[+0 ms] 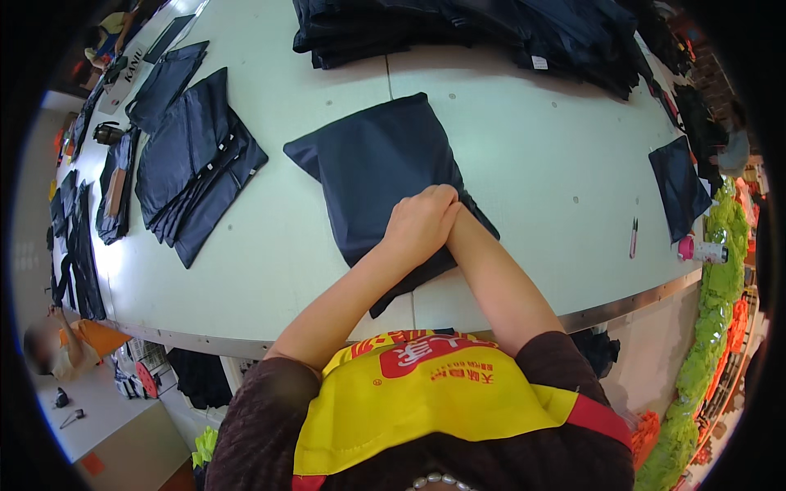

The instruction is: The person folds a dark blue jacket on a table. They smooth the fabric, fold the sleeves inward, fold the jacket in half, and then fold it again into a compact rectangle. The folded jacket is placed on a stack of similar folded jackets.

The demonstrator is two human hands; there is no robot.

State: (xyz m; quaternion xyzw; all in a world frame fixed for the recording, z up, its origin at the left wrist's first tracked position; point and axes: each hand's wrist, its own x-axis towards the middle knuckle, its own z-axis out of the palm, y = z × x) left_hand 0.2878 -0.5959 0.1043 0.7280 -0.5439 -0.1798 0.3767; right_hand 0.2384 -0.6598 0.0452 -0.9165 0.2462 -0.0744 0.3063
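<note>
A flat, roughly square dark navy bag-like fabric piece (368, 172) lies tilted on the pale table in front of me. One corner points left and another points away. My left hand (419, 219) rests on its right part, fingers closed and bent over the spot where both hands meet. My right forearm (495, 270) comes up to that same spot. The right hand is mostly hidden by the left, so its fingers do not show. Whatever is between the hands cannot be made out. A dark fabric edge extends from under the hands toward the near and right sides.
Overlapping dark fabric pieces (192, 155) lie at the left. A large dark fabric pile (467, 33) covers the far side. At the right are a small pen-like tool (634, 237), another dark piece (679, 188) and a pink-and-white cup (702, 250). A person (61, 348) is at lower left.
</note>
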